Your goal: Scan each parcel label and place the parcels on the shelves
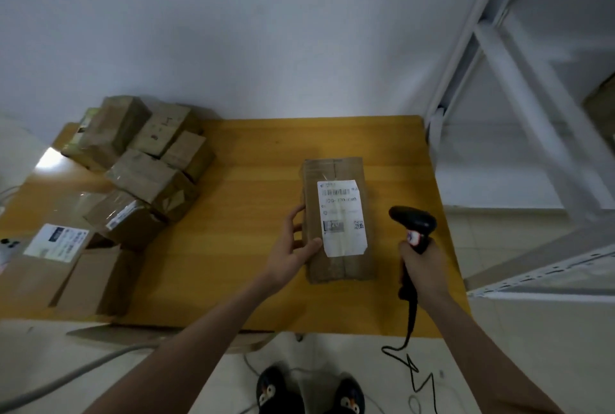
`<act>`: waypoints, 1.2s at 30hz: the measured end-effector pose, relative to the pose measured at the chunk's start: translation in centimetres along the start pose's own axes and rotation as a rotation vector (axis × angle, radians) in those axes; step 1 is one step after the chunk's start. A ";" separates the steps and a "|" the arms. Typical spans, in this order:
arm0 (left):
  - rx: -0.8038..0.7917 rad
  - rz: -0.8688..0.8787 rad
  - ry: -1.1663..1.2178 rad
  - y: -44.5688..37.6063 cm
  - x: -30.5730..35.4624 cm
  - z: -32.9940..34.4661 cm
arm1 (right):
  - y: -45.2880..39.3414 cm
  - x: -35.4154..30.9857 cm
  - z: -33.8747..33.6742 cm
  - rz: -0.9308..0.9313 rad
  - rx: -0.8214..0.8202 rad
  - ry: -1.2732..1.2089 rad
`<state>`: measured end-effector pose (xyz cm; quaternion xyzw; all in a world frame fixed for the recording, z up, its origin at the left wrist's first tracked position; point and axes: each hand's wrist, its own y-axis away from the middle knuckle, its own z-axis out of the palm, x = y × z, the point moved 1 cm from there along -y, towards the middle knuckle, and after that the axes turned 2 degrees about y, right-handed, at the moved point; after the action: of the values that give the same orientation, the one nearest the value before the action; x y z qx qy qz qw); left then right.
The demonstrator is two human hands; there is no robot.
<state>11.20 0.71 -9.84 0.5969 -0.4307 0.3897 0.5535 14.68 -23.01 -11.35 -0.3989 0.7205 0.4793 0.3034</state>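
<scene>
Your left hand (293, 247) holds the brown box (336, 267); its white label (342, 217) shows "20". Your right hand (422, 267) grips the black scanner (414, 220).

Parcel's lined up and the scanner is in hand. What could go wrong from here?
The scanner in the right hand sits beside the label, not clearly aimed at the barcode, so the read may miss. The left hand has its thumb at the label's edge and could cover print. The parcel looks taped over, and glare might spoil the scan.
</scene>
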 end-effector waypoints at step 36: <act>-0.120 0.104 0.003 0.7 0.2 -1.2 | 4.8 -2.1 -0.7 -0.024 -0.014 0.023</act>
<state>10.57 1.87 -9.35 0.5390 -0.4828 0.3923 0.5679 11.53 -21.96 -7.20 -0.4149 0.7158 0.4762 0.2981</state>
